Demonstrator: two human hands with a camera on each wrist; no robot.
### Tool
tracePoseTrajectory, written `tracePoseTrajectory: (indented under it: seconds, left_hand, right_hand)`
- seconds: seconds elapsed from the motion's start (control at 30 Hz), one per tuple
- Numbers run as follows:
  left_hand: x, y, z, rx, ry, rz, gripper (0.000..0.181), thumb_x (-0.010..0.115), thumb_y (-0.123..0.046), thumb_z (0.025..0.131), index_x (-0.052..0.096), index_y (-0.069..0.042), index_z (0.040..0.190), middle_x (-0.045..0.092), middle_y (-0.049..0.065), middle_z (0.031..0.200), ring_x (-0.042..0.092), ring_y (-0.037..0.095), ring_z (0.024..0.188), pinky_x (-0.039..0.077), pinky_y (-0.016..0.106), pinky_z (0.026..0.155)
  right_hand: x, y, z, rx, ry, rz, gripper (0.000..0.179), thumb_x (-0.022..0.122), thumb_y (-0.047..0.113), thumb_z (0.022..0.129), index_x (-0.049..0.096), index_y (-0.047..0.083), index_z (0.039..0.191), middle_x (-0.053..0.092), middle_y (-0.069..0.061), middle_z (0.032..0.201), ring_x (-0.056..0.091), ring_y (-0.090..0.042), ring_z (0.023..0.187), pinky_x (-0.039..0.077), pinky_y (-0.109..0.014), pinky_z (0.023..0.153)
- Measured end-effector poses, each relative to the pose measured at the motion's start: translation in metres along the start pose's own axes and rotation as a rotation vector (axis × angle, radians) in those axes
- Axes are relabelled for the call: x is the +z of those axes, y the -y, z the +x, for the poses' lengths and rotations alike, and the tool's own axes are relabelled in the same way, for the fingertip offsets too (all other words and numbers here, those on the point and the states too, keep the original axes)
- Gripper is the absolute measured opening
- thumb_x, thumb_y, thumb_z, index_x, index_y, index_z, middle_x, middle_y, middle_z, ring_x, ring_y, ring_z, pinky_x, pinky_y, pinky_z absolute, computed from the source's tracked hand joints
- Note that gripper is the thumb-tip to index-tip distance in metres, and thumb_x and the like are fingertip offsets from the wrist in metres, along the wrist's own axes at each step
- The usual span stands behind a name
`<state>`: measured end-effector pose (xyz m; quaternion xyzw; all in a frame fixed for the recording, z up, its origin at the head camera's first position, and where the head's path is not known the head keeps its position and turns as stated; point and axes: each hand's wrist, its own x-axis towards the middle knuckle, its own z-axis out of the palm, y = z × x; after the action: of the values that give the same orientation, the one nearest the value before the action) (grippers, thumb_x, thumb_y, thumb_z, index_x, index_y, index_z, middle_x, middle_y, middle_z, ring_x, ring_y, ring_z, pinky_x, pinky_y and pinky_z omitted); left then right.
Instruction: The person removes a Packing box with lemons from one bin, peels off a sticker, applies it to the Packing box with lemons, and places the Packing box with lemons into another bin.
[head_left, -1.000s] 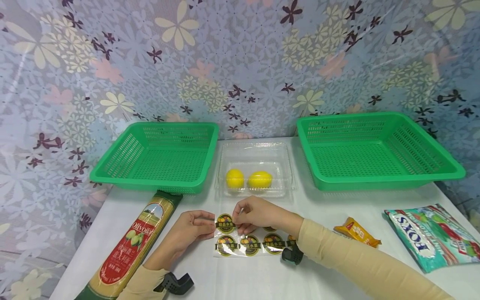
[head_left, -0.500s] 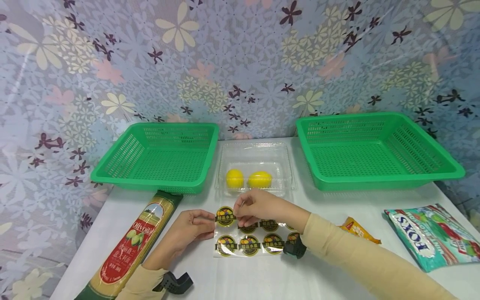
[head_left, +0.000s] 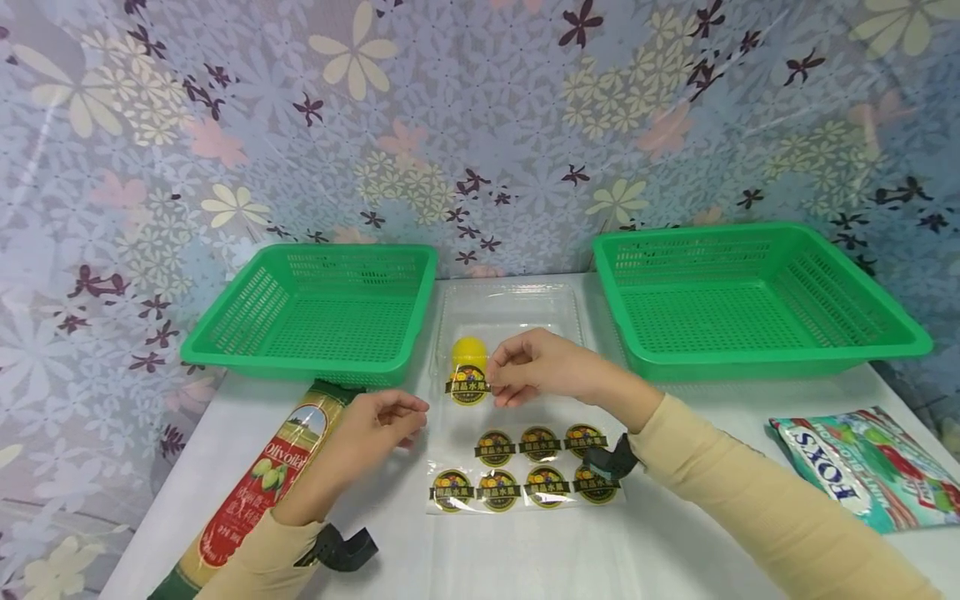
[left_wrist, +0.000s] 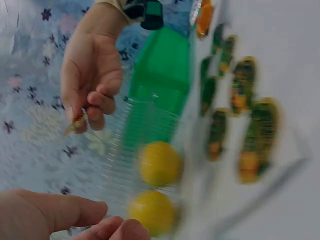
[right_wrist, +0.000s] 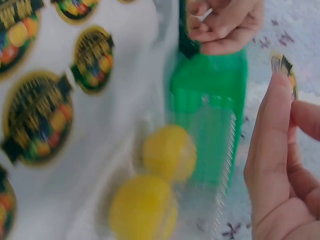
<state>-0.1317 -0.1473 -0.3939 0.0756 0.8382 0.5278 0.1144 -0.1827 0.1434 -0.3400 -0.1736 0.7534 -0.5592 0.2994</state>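
My right hand point(head_left: 543, 367) pinches a round black-and-gold fruit sticker point(head_left: 468, 386) by its edge, above the table in front of a clear plastic clamshell box point(head_left: 510, 298). In the box lie two lemons; one lemon point(head_left: 469, 348) shows behind the sticker, while the right hand hides the other lemon point(left_wrist: 151, 212), seen in the left wrist view. My left hand point(head_left: 378, 429) hovers with bent, relaxed fingers and nothing in them, left of the sticker sheet point(head_left: 546, 486). That sheet lies flat on the table with two rows of stickers and a gap at its upper left.
Green baskets stand at both sides of the box, one basket point(head_left: 311, 371) left and one basket point(head_left: 772, 364) right. A pasta packet point(head_left: 251, 496) lies by the left arm. On the right is a Fox's candy bag point(head_left: 862, 471). The right sleeve hides an orange packet point(left_wrist: 204, 20).
The right hand has peeled a sticker off the sheet's upper left corner and carried it up towards the box. The left hand has let go of the sheet and shifted slightly up.
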Motion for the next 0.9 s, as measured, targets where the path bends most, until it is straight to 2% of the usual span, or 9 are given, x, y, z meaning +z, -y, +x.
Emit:
tracePoseTrajectory:
  seconds: [0.07, 0.17, 0.3, 0.4, 0.57, 0.67, 0.8, 0.9]
  left_hand:
    - [-0.004, -0.014, 0.004, 0.047, 0.002, 0.025, 0.020, 0.071, -0.011, 0.102, 0.075, 0.005, 0.114, 0.078, 0.024, 0.104, 0.076, 0.034, 0.090, 0.069, 0.031, 0.075]
    - [-0.009, -0.035, 0.012, 0.115, 0.008, 0.057, 0.018, 0.071, -0.016, 0.104, 0.076, 0.000, 0.113, 0.078, 0.018, 0.101, 0.074, 0.028, 0.091, 0.068, 0.030, 0.075]
    - [-0.010, -0.062, 0.023, 0.159, 0.018, 0.088, 0.019, 0.070, -0.021, 0.106, 0.077, -0.006, 0.114, 0.077, 0.010, 0.098, 0.071, 0.017, 0.085, 0.067, 0.034, 0.074]
    - [-0.008, -0.075, 0.034, 0.178, 0.024, 0.089, 0.021, 0.069, -0.024, 0.106, 0.076, -0.007, 0.116, 0.076, 0.010, 0.098, 0.070, 0.019, 0.084, 0.066, 0.035, 0.072]
    - [-0.002, -0.086, 0.056, 0.165, 0.031, 0.075, 0.022, 0.069, -0.030, 0.107, 0.076, -0.013, 0.118, 0.076, 0.010, 0.101, 0.069, 0.022, 0.086, 0.064, 0.033, 0.070]
    - [0.003, -0.090, 0.067, 0.140, 0.036, 0.068, 0.020, 0.069, -0.031, 0.107, 0.077, -0.016, 0.118, 0.077, 0.009, 0.104, 0.071, 0.030, 0.093, 0.063, 0.034, 0.071]
    - [0.008, -0.093, 0.079, 0.120, 0.034, 0.083, 0.020, 0.070, -0.032, 0.107, 0.077, -0.017, 0.118, 0.076, 0.006, 0.106, 0.071, 0.038, 0.101, 0.061, 0.032, 0.070]
    - [0.011, -0.095, 0.086, 0.118, 0.026, 0.093, 0.021, 0.070, -0.033, 0.107, 0.078, -0.017, 0.118, 0.075, 0.006, 0.109, 0.070, 0.039, 0.101, 0.057, 0.032, 0.066]
  right_hand:
    - [-0.007, 0.007, -0.003, 0.002, -0.004, -0.004, 0.016, 0.066, 0.012, 0.105, 0.070, -0.003, 0.111, 0.076, -0.009, 0.093, 0.075, -0.021, 0.085, 0.070, -0.033, 0.082]
    - [-0.018, 0.015, -0.006, 0.000, -0.007, -0.018, 0.018, 0.066, 0.012, 0.106, 0.069, -0.004, 0.113, 0.075, -0.009, 0.094, 0.075, -0.019, 0.085, 0.070, -0.031, 0.082]
    - [-0.030, 0.020, -0.008, -0.001, -0.029, -0.043, 0.019, 0.065, 0.013, 0.107, 0.068, -0.004, 0.114, 0.072, -0.009, 0.094, 0.071, -0.017, 0.083, 0.068, -0.029, 0.078]
    - [-0.039, 0.021, -0.007, -0.001, -0.057, -0.054, 0.021, 0.065, 0.013, 0.107, 0.067, -0.005, 0.116, 0.070, -0.008, 0.093, 0.067, -0.015, 0.080, 0.066, -0.026, 0.076]
    - [-0.052, 0.019, -0.004, 0.018, -0.117, -0.053, 0.021, 0.064, 0.015, 0.109, 0.067, -0.004, 0.116, 0.067, -0.006, 0.092, 0.064, -0.015, 0.080, 0.064, -0.024, 0.075]
    - [-0.059, 0.016, -0.001, 0.030, -0.136, -0.049, 0.021, 0.064, 0.017, 0.109, 0.067, -0.002, 0.117, 0.066, -0.006, 0.093, 0.062, -0.015, 0.080, 0.062, -0.024, 0.074]
    - [-0.067, 0.012, 0.004, 0.021, -0.149, -0.060, 0.022, 0.063, 0.018, 0.110, 0.068, -0.003, 0.116, 0.066, -0.004, 0.091, 0.061, -0.015, 0.078, 0.059, -0.022, 0.071]
    - [-0.071, 0.010, 0.007, 0.018, -0.159, -0.080, 0.023, 0.062, 0.018, 0.110, 0.068, -0.002, 0.116, 0.066, -0.005, 0.091, 0.060, -0.014, 0.078, 0.058, -0.022, 0.069]
